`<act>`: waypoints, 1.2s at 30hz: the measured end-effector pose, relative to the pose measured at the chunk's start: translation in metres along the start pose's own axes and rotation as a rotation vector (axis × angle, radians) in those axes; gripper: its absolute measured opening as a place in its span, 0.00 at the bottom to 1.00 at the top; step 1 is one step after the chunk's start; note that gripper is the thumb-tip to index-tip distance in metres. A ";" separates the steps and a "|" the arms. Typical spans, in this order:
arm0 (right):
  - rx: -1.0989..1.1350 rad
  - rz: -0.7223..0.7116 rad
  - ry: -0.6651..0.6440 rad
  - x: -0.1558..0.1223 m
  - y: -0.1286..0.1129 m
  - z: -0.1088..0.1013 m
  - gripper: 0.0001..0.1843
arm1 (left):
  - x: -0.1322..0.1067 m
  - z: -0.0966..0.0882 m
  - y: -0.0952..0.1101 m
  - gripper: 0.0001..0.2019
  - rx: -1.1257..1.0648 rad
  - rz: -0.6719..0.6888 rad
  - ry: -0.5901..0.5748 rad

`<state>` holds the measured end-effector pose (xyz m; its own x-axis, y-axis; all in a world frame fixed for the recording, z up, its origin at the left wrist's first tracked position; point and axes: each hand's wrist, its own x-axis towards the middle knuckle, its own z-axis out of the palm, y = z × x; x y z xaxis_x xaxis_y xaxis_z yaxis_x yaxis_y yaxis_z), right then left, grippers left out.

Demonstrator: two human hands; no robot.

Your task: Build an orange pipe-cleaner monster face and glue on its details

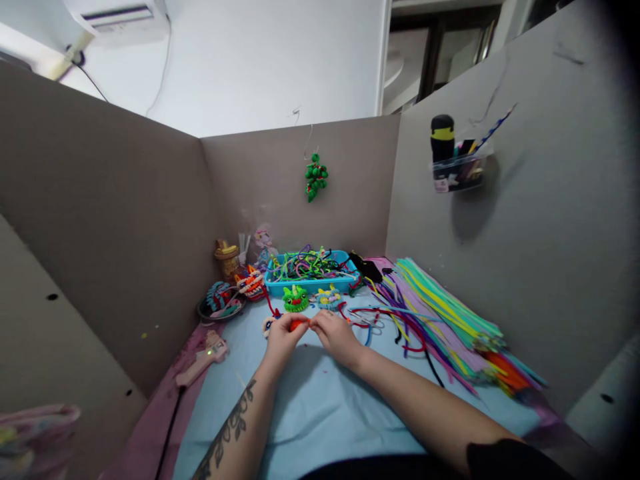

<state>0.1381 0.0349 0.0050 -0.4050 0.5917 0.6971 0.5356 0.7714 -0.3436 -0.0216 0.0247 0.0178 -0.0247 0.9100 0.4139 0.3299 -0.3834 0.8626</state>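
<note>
My left hand (284, 335) and my right hand (336, 337) meet over the blue cloth, fingertips pinched together. Between them is a small orange-red fuzzy piece (300, 325), which looks like pipe cleaner; my fingers cover much of it. Just left of my left hand lies a cream piece with an eye-like spot (269, 325). Beyond my fingers sit a green pipe-cleaner animal head (295, 299) and a light blue and yellow one (329, 298). Scissors (374, 327) lie to the right of my right hand, among loose red and blue pipe cleaners.
A blue basket (275, 288) of tangled pipe cleaners stands at the back. Long pipe-cleaner bundles (440, 313) cover the right side. On the left are a pink glue gun (203, 360), a bowl (240, 311) and an orange-white figure (250, 283). Grey panels (300, 220) enclose the table.
</note>
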 end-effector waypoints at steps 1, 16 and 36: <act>-0.057 -0.031 -0.007 0.001 -0.001 -0.002 0.07 | 0.000 0.000 0.000 0.05 -0.011 -0.011 0.003; 0.124 -0.072 -0.045 0.006 0.007 -0.014 0.07 | -0.005 0.000 0.006 0.11 -0.062 -0.005 -0.280; 0.306 0.256 0.043 0.013 -0.001 -0.014 0.06 | -0.002 0.006 -0.006 0.21 -0.425 -0.178 -0.230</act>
<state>0.1426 0.0388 0.0229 -0.2516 0.7686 0.5882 0.3674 0.6381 -0.6767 -0.0174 0.0262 0.0102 0.1788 0.9598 0.2162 -0.0747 -0.2059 0.9757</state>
